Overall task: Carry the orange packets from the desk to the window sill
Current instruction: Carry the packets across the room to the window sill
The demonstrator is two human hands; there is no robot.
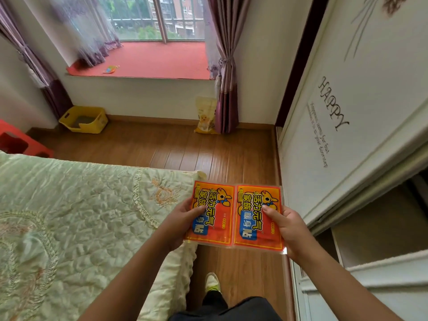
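Observation:
Two orange packets with blue and yellow print are held side by side in front of me, above the floor between bed and wardrobe. My left hand [183, 218] grips the left orange packet [214, 205] by its left edge. My right hand [287, 224] grips the right orange packet [254, 205] by its right edge. Far ahead lies the window sill [162, 60], covered in red fabric, with one small orange packet [110, 69] lying near its front left.
A bed with a pale green quilt [81, 216] fills the left. A white wardrobe [347, 112] stands on the right. A strip of wooden floor [208, 154] leads to the sill. A yellow bin [83, 119], a red stool [18, 142], a yellow bag [205, 114] and curtains [225, 66] stand by the wall.

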